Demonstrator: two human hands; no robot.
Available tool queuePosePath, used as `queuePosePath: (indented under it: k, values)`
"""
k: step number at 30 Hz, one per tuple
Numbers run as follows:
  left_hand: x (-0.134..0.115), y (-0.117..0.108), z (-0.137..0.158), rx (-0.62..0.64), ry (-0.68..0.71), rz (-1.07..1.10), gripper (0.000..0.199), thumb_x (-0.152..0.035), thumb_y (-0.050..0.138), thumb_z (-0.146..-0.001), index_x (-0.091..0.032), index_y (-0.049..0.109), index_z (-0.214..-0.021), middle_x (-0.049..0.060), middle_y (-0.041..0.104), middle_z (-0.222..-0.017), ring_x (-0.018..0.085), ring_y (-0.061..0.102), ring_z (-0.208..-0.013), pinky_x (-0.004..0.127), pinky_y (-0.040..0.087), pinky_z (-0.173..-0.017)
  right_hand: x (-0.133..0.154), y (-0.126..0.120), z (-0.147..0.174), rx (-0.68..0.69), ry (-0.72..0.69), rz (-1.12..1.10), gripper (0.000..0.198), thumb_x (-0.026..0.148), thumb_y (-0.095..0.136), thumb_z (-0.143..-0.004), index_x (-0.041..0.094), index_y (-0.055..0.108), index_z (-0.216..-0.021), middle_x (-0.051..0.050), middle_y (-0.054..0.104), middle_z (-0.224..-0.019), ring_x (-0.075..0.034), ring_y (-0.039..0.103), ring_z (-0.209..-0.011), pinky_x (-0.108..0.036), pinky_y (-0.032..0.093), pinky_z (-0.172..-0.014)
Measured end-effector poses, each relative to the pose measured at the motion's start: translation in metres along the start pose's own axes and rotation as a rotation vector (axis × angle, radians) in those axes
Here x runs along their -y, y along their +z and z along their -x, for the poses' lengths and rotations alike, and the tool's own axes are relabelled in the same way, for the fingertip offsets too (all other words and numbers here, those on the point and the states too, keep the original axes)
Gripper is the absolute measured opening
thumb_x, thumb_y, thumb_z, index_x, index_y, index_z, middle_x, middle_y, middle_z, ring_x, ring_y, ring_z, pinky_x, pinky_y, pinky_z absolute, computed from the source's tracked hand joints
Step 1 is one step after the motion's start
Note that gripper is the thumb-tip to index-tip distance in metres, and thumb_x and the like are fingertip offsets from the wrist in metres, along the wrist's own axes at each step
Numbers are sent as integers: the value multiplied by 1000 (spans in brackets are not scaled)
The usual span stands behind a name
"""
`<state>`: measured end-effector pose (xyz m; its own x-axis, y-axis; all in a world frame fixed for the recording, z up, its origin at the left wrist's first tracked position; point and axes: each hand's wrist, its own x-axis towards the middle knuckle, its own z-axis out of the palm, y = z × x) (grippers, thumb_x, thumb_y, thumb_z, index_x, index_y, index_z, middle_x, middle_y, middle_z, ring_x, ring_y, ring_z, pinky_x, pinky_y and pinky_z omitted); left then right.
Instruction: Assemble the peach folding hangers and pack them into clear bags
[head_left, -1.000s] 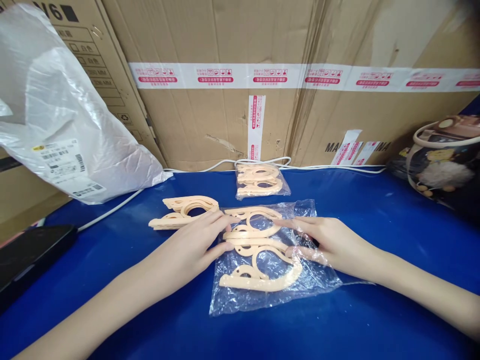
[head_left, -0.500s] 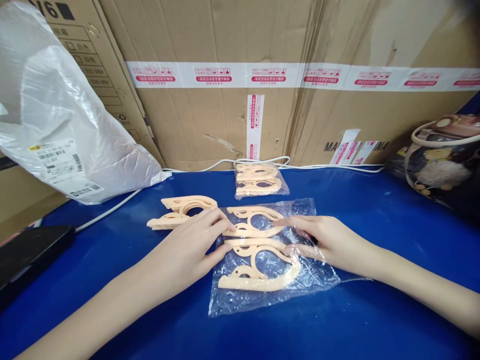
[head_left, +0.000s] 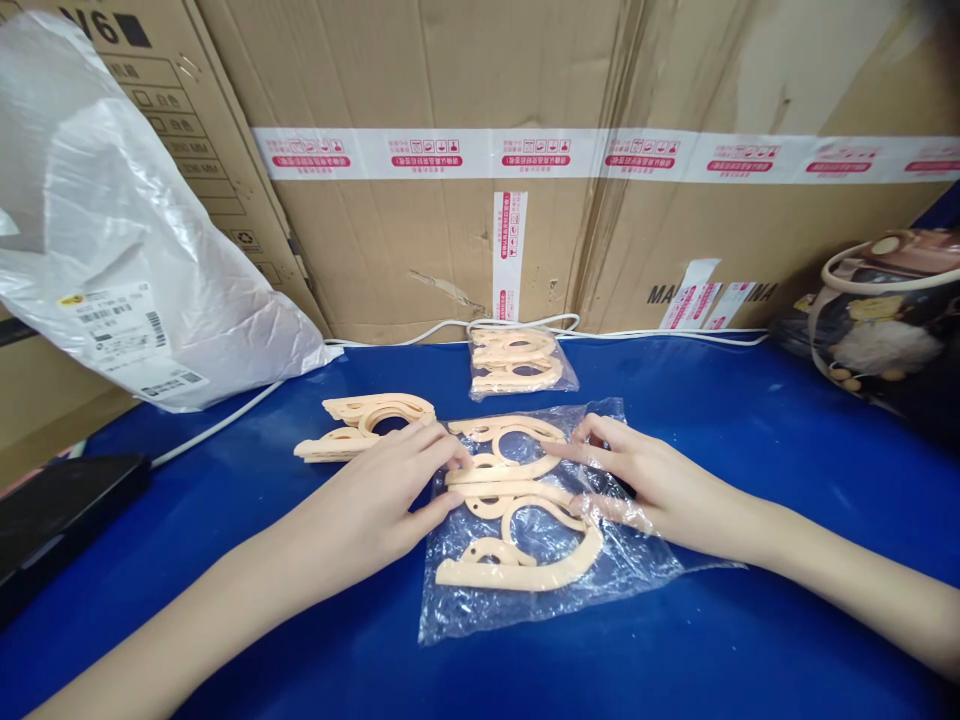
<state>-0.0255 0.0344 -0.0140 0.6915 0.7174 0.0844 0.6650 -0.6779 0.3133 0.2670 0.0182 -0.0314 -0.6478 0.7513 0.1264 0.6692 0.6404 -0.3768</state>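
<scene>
Two peach-coloured folding hangers point(head_left: 517, 575), or stacks of them, lie one above the other on or inside a clear plastic bag point(head_left: 630, 570); which of these I cannot tell. Their straight bars meet in the middle. My left hand point(head_left: 394, 475) has its fingers and thumb closed around the left ends of these bars. At the curved right side, my right hand point(head_left: 645, 475) presses the upper hanger with its index finger and the lower one with its thumb. Beyond my left hand lies another stack of folding hangers point(head_left: 382, 405), loose on the blue table.
A clear packet of similar hangers point(head_left: 521, 360) lies farther back against a large cardboard box point(head_left: 420, 240). White cable point(head_left: 217, 425) runs along the box. A white parcel bag point(head_left: 150, 230) and black phone-like device point(head_left: 67, 520) are left; a dark bag point(head_left: 885, 330) stands right.
The upper hanger has moved down slightly, its bar now against the lower one. My right fingers have shifted and bent more. My left hand stays nearly in place.
</scene>
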Motion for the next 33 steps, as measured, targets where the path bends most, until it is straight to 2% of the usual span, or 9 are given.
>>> queuePosePath:
  k: [6, 11, 20, 26, 30, 33]
  values:
    - [-1, -2, 1, -23, 16, -58, 16, -30, 47, -92, -23, 59, -101, 5, 59, -105, 24, 53, -98, 39, 44, -85, 2, -1, 0, -45, 0, 69, 50, 49, 47, -93, 34, 44, -140, -11, 48, -128, -29, 45, -118, -51, 39, -98]
    - [2, -1, 2, -45, 32, -90, 16, -31, 50, -92, -23, 62, -100, 4, 60, -102, 23, 54, -95, 37, 44, -84, 0, -1, -1, -7, -27, 98, 51, 50, 45, -94, 36, 39, -142, -8, 40, -146, -32, 43, -125, -57, 36, -100]
    - [2, -1, 1, -39, 40, -86, 14, -31, 51, -93, -23, 61, -95, 3, 60, -98, 23, 56, -91, 36, 44, -81, -1, 0, -1, 7, -17, 103, 51, 50, 45, -94, 32, 39, -142, -8, 39, -148, -29, 41, -127, -52, 36, -101]
    - [0, -2, 0, 17, 29, -24, 13, -27, 47, -95, -22, 59, -98, 4, 60, -101, 21, 58, -91, 34, 47, -81, -1, 0, -1, 13, -19, 97, 51, 50, 44, -94, 33, 40, -142, -8, 39, -148, -29, 40, -128, -53, 36, -101]
    - [-4, -4, 2, 41, 37, -3, 18, -29, 44, -96, -23, 58, -105, 4, 60, -108, 22, 57, -99, 36, 46, -86, -2, 1, -1, 2, -21, 94, 50, 50, 45, -94, 32, 41, -141, -8, 40, -147, -29, 41, -127, -52, 36, -100]
    - [-9, -8, 5, 62, 44, 20, 28, -40, 50, -94, -27, 55, -118, 4, 57, -120, 24, 52, -111, 38, 45, -93, -2, 1, -2, -3, -21, 91, 50, 50, 45, -94, 33, 41, -141, -7, 41, -147, -28, 43, -126, -51, 38, -100]
